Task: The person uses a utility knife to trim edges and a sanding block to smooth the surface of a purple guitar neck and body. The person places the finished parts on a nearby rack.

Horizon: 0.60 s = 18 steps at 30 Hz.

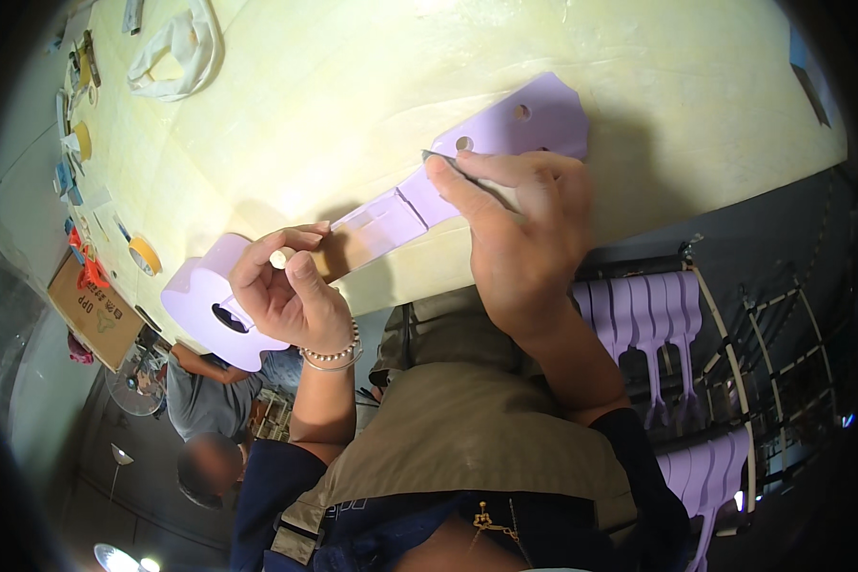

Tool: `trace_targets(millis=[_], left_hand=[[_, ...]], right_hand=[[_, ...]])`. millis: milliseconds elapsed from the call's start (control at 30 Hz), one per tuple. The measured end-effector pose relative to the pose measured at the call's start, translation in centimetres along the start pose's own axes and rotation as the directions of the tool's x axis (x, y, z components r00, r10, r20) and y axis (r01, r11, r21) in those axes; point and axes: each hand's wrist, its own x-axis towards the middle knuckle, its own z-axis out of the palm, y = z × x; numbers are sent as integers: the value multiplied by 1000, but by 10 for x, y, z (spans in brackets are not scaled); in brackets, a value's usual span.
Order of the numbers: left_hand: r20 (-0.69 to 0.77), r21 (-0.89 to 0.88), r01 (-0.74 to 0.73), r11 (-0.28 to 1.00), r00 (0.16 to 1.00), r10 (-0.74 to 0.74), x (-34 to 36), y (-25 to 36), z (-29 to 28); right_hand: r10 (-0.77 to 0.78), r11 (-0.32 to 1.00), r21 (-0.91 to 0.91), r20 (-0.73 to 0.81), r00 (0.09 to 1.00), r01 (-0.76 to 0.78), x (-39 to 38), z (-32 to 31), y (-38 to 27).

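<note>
A pale purple ukulele (410, 214) lies slantwise on the table, its headstock at the upper right and its body (205, 286) at the lower left. My left hand (291, 291) is closed about the neck close to the body, fingers curled, covering part of it. A cream rounded tip (281, 257) shows between its thumb and fingers; I cannot tell what it is. My right hand (524, 214), above the headstock end of the neck, pinches a thin dark grey strip (467, 176). The strip's end touches or nearly touches the purple edge; most of it is under my fingers.
Cream sheeting covers the table (334, 86). A white cloth loop (176, 52), a yellow tape roll (145, 255) and red-handled scissors (88, 267) lie leftward. A cardboard box (95, 310) and another person (210, 400) are beyond the left edge. Purple ukulele parts hang on a rack (643, 305) at right.
</note>
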Motion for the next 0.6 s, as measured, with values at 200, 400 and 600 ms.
trace_targets(millis=[200,400,600], left_hand=[[2,-18,-6,1000,1000,6,-2,-1,-1],[-11,-47,-16,999,1000,15,-3,-3,0],[-6,-51,-11,999,1000,11,-3,-2,0]], right_hand=[[64,996,60,-1,998,-64,-2,-5,0],[18,999,-47,12,1000,-18,-3,-4,3],[53,998,38,42,998,-55,-4,-6,-1]])
